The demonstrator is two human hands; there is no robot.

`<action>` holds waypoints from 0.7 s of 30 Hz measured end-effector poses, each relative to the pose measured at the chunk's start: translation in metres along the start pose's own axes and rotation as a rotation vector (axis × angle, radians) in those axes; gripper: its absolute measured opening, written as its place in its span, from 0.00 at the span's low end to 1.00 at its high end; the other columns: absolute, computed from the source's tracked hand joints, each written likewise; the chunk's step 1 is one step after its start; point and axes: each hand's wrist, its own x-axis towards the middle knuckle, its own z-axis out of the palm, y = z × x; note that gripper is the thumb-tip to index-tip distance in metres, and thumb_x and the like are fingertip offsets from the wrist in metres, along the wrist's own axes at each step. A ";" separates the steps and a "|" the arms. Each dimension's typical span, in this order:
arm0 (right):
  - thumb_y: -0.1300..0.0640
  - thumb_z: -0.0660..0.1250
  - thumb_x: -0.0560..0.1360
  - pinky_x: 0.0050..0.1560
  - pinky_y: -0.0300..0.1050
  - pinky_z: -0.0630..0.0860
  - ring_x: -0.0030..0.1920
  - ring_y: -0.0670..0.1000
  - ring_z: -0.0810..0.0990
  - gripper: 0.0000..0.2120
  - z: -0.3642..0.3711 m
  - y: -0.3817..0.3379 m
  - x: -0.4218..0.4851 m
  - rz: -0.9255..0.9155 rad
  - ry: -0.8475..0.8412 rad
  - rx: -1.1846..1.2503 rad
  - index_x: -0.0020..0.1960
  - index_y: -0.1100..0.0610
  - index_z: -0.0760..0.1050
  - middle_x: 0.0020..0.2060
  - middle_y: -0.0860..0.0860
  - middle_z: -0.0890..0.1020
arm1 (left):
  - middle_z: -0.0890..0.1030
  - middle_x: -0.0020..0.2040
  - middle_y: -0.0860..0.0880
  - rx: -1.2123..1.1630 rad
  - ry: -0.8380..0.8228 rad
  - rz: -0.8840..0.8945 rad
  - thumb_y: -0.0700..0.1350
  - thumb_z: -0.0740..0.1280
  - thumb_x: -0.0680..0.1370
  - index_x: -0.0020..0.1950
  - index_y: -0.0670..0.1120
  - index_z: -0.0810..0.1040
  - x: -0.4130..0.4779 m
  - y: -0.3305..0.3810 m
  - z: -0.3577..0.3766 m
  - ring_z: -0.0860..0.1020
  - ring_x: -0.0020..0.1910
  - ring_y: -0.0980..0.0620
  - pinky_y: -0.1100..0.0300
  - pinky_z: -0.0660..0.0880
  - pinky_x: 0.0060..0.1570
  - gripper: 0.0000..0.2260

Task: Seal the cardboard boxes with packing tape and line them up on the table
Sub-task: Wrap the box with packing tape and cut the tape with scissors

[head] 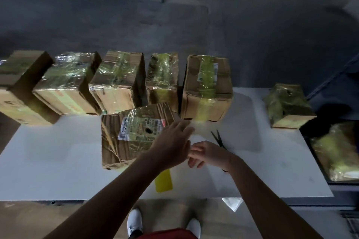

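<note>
A labelled cardboard box [134, 133], wrapped in yellowish tape, lies on the white table [58, 161] in front of a row of several taped boxes [120, 81]. My left hand [172, 145] reaches over this box's right edge with its fingers straight. My right hand [207, 154] is just to the right of it, fingers curled, its fingertips close to the side of my left hand. Whether it pinches anything is unclear. A yellow strip of tape [164, 180] shows below my left forearm. Black scissors [218, 137] lie partly under my right hand.
A small taped box [289, 106] stands apart at the table's right end. To the right of the table, a dark bin [338, 151] holds more taped packages. A scrap of clear plastic [233, 203] hangs at the table's front edge. My shoes show below.
</note>
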 end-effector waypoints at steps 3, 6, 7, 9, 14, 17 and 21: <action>0.50 0.61 0.80 0.41 0.36 0.78 0.40 0.43 0.84 0.10 -0.014 0.014 -0.008 0.037 0.100 -0.001 0.45 0.54 0.76 0.38 0.47 0.84 | 0.71 0.70 0.44 -0.062 0.012 0.070 0.44 0.62 0.79 0.68 0.44 0.73 0.017 0.023 0.014 0.66 0.70 0.47 0.53 0.69 0.64 0.17; 0.52 0.60 0.79 0.43 0.40 0.77 0.42 0.48 0.83 0.11 -0.026 0.046 -0.009 0.130 0.306 -0.101 0.47 0.57 0.77 0.40 0.50 0.83 | 0.70 0.71 0.47 -0.099 -0.031 0.063 0.45 0.61 0.80 0.69 0.45 0.72 0.031 0.043 0.028 0.64 0.71 0.49 0.57 0.66 0.65 0.17; 0.52 0.60 0.79 0.46 0.43 0.76 0.46 0.51 0.82 0.11 -0.030 0.061 -0.008 0.184 0.402 -0.221 0.49 0.58 0.77 0.43 0.53 0.83 | 0.71 0.70 0.46 -0.105 -0.035 0.063 0.43 0.61 0.80 0.68 0.45 0.73 0.035 0.049 0.033 0.65 0.70 0.50 0.58 0.66 0.64 0.16; 0.51 0.60 0.79 0.51 0.45 0.73 0.53 0.55 0.79 0.13 -0.032 0.087 -0.008 0.308 0.550 -0.437 0.56 0.58 0.76 0.51 0.55 0.81 | 0.73 0.68 0.46 -0.114 -0.045 0.063 0.42 0.62 0.79 0.66 0.44 0.75 0.039 0.056 0.042 0.67 0.68 0.50 0.61 0.67 0.61 0.15; 0.47 0.60 0.79 0.57 0.50 0.72 0.61 0.58 0.73 0.20 -0.026 0.120 -0.004 0.431 0.567 -0.583 0.67 0.56 0.66 0.60 0.57 0.73 | 0.74 0.67 0.47 -0.161 -0.080 -0.021 0.42 0.63 0.79 0.66 0.46 0.75 0.042 0.061 0.054 0.68 0.67 0.51 0.61 0.68 0.61 0.15; 0.48 0.60 0.79 0.57 0.51 0.72 0.61 0.57 0.73 0.20 -0.022 0.128 0.006 0.458 0.612 -0.612 0.67 0.55 0.66 0.61 0.56 0.73 | 0.75 0.66 0.47 -0.182 -0.093 -0.090 0.42 0.63 0.79 0.65 0.46 0.76 0.039 0.060 0.057 0.69 0.67 0.51 0.60 0.68 0.61 0.14; 0.50 0.59 0.80 0.56 0.50 0.73 0.60 0.56 0.74 0.18 -0.020 0.132 0.018 0.521 0.622 -0.634 0.67 0.56 0.67 0.61 0.56 0.73 | 0.75 0.64 0.47 -0.209 -0.063 -0.144 0.41 0.63 0.79 0.63 0.45 0.76 0.027 0.058 0.054 0.70 0.65 0.51 0.60 0.71 0.60 0.13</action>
